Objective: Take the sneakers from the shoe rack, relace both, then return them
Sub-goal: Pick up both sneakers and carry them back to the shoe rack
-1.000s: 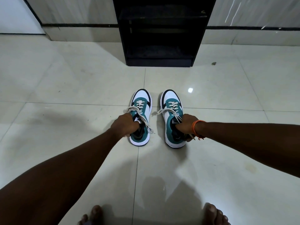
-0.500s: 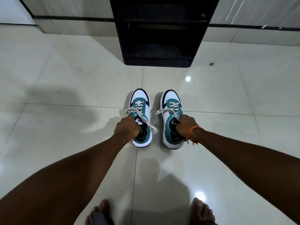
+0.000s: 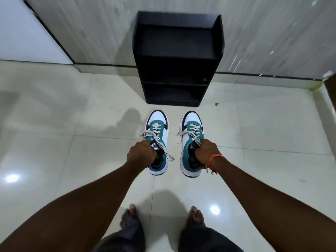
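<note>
Sneakers (image 3: 157, 142) now lifted off the floor (image 3: 72, 151), hands (image 3: 141, 154) clenched inside their collars.

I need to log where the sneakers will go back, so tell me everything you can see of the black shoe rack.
The black shoe rack is a tall, narrow, open-fronted unit, apparently matte painted board, with two side panels, a top and horizontal shelves. It stands upright on the pale glossy tiled floor, its back toward the grey wall. The shelves that show look bare, though the lower ones are dark. Nothing touches it; the teal-and-white sneakers are held in front of it, apart from it.
</note>
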